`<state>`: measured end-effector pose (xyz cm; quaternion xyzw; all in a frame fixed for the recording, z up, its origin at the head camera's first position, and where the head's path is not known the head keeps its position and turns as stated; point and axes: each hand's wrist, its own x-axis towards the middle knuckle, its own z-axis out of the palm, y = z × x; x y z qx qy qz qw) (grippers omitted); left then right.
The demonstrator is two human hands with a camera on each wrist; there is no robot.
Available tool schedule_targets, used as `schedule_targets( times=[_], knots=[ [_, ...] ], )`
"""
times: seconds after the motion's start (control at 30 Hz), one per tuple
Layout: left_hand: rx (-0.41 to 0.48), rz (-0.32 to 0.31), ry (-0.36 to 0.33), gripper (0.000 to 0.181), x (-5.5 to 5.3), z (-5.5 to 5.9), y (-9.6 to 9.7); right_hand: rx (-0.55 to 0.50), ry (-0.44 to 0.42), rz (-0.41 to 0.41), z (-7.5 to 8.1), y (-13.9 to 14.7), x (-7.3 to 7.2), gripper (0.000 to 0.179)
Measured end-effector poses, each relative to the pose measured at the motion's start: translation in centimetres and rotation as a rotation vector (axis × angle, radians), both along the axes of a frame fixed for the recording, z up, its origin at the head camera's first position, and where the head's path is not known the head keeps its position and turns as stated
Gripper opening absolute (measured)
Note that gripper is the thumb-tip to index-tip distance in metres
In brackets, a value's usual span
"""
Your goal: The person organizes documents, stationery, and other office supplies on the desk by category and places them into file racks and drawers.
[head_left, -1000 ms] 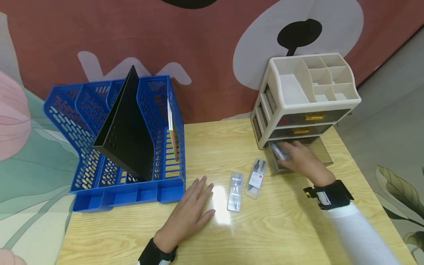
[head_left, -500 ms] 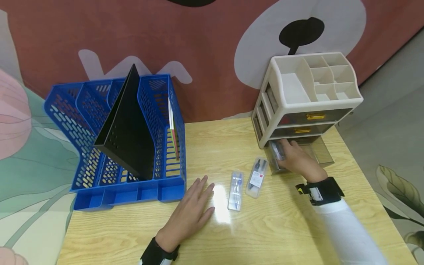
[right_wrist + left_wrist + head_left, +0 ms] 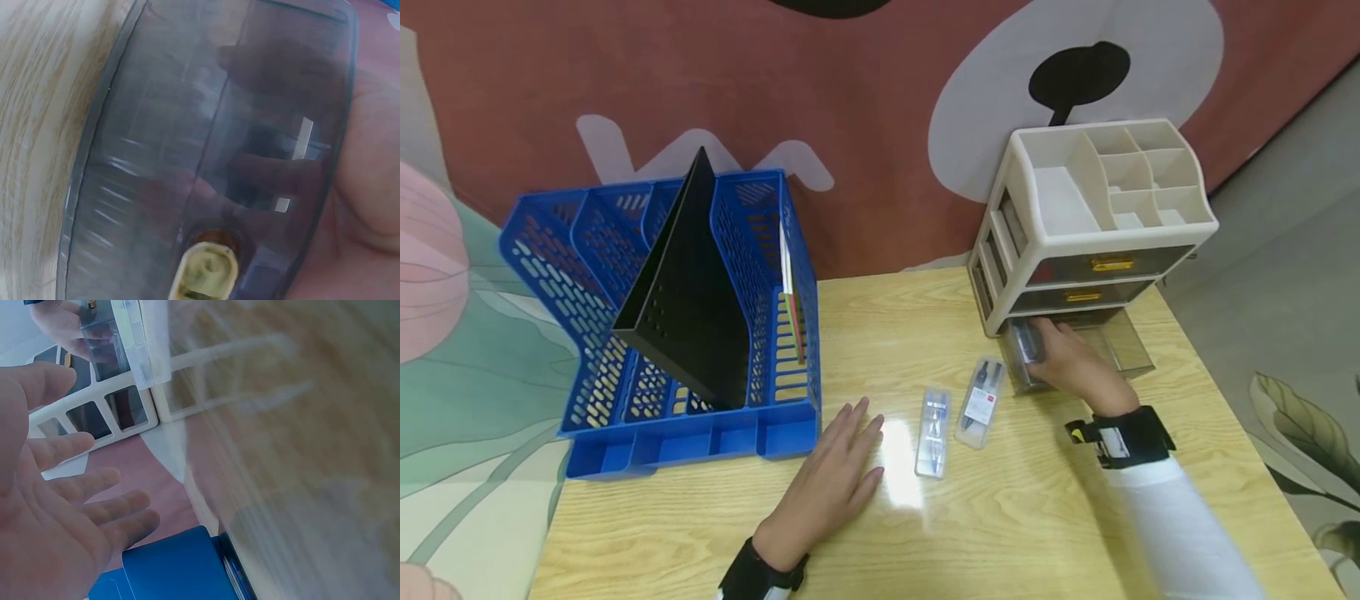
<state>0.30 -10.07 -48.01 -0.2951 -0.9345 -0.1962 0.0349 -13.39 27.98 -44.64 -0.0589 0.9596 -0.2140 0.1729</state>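
Note:
In the head view my right hand reaches into the pulled-out bottom drawer of a white desktop organizer. Its fingers hold a clear plastic case at the drawer's left side. Through the smoky drawer front in the right wrist view, the fingers show dimly against a dark thing. My left hand rests on the table with fingers extended, to the right of the blue rack's front corner. Between the hands lie two clear cases: a slim one and a labelled compass-set-like case.
On the left stands a blue file rack with a black folder leaning in it and thin booklets at its right side. The white organizer has open compartments on top and two shut drawers above the pulled-out one.
My right hand has shifted slightly left inside the drawer, and the clear case in it now sits closer to the drawer's left wall. My left hand stays in place.

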Motion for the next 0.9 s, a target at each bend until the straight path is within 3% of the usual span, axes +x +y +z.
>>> schedule_targets(
  times=[0.63,0.8,0.9],
  knots=[
    [0.011,0.007,-0.013,0.064,0.0,0.0,-0.2,-0.024,0.044,0.034,0.4,0.0,1.1,0.069],
    [0.015,0.001,-0.007,0.064,-0.1,0.1,-0.2,0.02,0.049,0.022,1.7,-0.5,1.9,0.065],
    [0.019,0.008,0.012,0.064,-0.3,0.3,0.0,0.063,0.099,0.023,3.1,-1.2,2.8,0.061]
  ],
)
